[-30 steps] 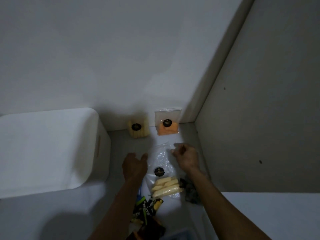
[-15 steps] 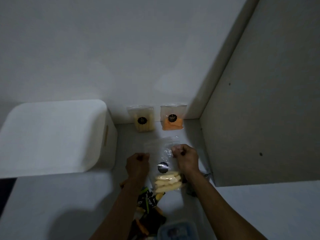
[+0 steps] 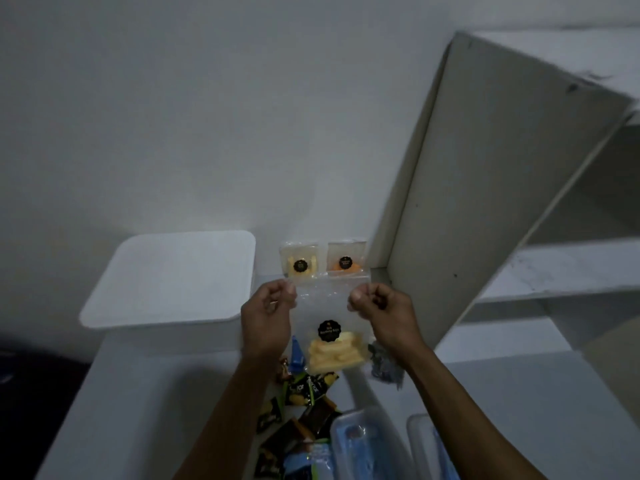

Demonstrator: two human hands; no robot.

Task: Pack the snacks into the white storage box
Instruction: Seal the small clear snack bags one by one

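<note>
Head view: left hand (image 3: 268, 315) and right hand (image 3: 382, 311) pinch clear snack bag (image 3: 329, 327) top corners.

Round black sticker (image 3: 329, 330) on the clear plastic bag of pale yellow sticks (image 3: 330, 336): gold lettering, too blurred to read. Dark green-and-yellow snack sachet (image 3: 306, 389) below it: white letters, possibly "Gar", uncertain. Nothing else legible.

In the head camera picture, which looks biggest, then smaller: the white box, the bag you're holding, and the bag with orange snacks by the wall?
1. White storage box, by far the largest.
2. Clear bag of pale sticks, held up by its top corners.
3. Bag with orange snacks, smallest, though it sits farther from the camera, so these two bags may really be alike.
</note>
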